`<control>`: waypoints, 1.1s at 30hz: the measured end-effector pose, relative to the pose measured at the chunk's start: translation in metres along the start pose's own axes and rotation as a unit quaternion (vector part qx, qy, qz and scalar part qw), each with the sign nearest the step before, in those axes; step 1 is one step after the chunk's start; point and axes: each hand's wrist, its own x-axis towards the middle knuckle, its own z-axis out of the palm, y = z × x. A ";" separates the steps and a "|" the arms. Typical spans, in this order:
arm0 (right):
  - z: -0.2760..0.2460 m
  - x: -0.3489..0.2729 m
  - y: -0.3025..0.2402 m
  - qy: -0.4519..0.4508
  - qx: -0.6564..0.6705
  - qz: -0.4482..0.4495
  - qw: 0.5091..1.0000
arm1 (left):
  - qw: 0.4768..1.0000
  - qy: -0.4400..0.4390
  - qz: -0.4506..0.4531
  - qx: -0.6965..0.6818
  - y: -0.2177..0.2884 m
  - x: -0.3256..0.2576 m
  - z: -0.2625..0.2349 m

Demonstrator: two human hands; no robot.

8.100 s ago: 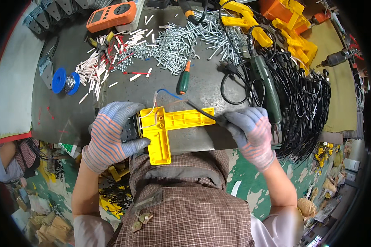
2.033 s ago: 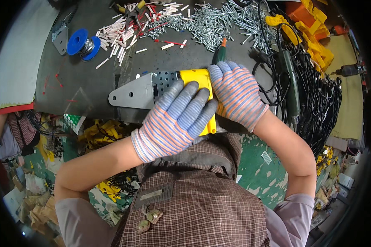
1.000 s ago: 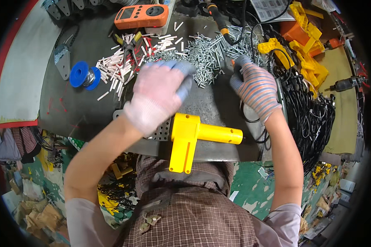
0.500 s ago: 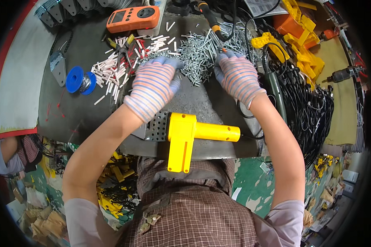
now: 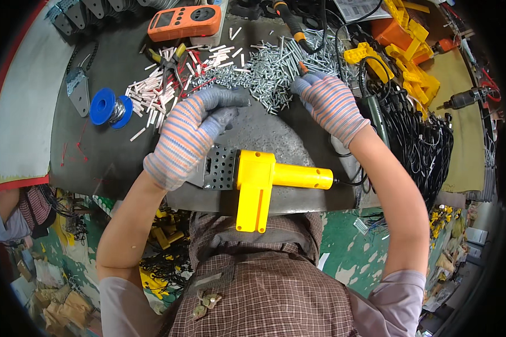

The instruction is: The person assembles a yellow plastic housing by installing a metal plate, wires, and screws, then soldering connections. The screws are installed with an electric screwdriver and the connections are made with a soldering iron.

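Observation:
A yellow hand-held heating tool (image 5: 257,178) with a perforated grey metal plate (image 5: 219,167) lies at the near edge of the dark worktable (image 5: 112,160), untouched. My left hand (image 5: 191,135), in a striped glove, reaches over the plate, its fingertips pinched at the edge of a pile of silver screws (image 5: 270,64). Whether a screw sits between them is hidden. My right hand (image 5: 329,104), also gloved, is curled at the pile's right side around the orange end of a screwdriver (image 5: 301,68).
Far side: an orange meter (image 5: 188,22), white plastic plugs (image 5: 157,92), a blue wire spool (image 5: 104,106) and a metal bracket (image 5: 78,92). To the right are yellow tool housings (image 5: 410,62), a green powered driver (image 5: 378,115), black cables (image 5: 427,146) and a drill (image 5: 466,98).
The yellow tool was turned over and set down at the table's near edge. Both hands left it and reached to the screw pile; the right hand has closed on the screwdriver.

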 end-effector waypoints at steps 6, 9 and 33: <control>-0.005 -0.003 0.000 -0.043 -0.085 -0.057 0.994 | 0.998 0.021 0.050 0.029 0.000 -0.021 0.005; -0.023 -0.004 -0.018 0.029 0.029 0.017 0.999 | 0.998 0.009 0.052 0.019 0.003 -0.034 0.007; -0.085 -0.112 -0.183 -0.017 0.431 0.235 0.871 | 0.814 -0.018 0.407 0.415 -0.046 -0.127 0.028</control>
